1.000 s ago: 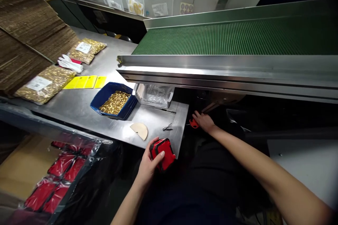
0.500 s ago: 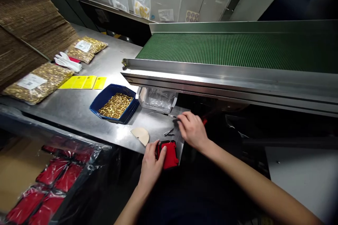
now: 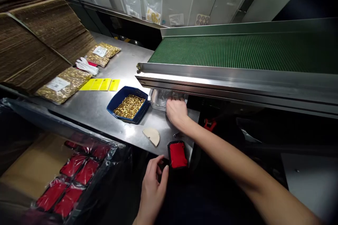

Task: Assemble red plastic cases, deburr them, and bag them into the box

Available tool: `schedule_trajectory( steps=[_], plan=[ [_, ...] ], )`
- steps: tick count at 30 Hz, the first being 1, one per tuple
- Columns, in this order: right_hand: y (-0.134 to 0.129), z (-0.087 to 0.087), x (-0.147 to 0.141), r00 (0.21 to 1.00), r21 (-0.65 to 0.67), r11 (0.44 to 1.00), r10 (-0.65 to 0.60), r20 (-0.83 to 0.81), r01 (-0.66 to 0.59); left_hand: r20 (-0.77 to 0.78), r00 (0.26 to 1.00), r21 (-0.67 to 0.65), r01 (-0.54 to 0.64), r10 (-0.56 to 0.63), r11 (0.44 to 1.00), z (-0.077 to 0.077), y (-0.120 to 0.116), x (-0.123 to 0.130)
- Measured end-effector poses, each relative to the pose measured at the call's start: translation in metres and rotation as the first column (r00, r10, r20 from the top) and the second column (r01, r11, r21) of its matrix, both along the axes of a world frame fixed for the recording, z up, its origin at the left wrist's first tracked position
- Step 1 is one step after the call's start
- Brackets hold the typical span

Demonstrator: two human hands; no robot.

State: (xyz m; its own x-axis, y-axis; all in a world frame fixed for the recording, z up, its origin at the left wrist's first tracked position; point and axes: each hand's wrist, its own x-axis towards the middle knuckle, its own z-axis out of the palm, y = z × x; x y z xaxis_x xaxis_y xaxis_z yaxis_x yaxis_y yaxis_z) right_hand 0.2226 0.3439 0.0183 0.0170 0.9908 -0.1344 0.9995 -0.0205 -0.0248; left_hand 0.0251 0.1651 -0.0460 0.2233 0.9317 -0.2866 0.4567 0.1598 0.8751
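Observation:
My right hand [image 3: 176,113] reaches into a shallow tray [image 3: 156,108] of clear plastic bags [image 3: 161,97] below the conveyor. Its fingers are curled, with the tips hidden, so I cannot make out what they grip. My left hand [image 3: 155,179] is open, thumb and fingers apart, just left of a red pouch-like piece with black edging [image 3: 178,154]. That piece lies at the table's near edge. A small dark metal item [image 3: 177,135] shows partly under my right wrist. A pale half-round disc [image 3: 152,136] with a notch lies nearby.
A blue bin [image 3: 112,107] holds small gold pieces. Behind it are yellow cards [image 3: 99,84], bags of gold pieces [image 3: 66,82], white gloves [image 3: 86,66] and stacked cardboard [image 3: 39,38]. The green conveyor [image 3: 211,52] rises above the table; a lined box [image 3: 39,168] of red pieces stands lower left.
My right hand has moved from the table edge up and left into the bag tray. My left hand has let go of the red piece and drawn back. The view has shifted left.

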Motion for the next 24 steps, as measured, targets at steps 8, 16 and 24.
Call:
schedule_trajectory(
  steps=[8, 16, 24],
  plan=[
    [-0.163, -0.01, -0.003, 0.524, 0.353, 0.935, 0.281, -0.804, 0.041, 0.669, 0.587, -0.644, 0.151, 0.456, 0.75, 0.042, 0.036, 0.026],
    [-0.237, -0.027, 0.0, -0.013, -0.006, 0.895, 0.0, -1.0, 0.446, 0.584, 0.644, -0.621, -0.038, 0.494, 0.783, 0.044, 0.059, 0.073],
    [-0.263, -0.05, 0.038, -0.401, -0.439, 0.58, -0.202, -0.893, 0.686, 0.562, 0.763, -0.509, 0.017, 0.318, 0.86, 0.036, 0.054, 0.08]
  ],
)
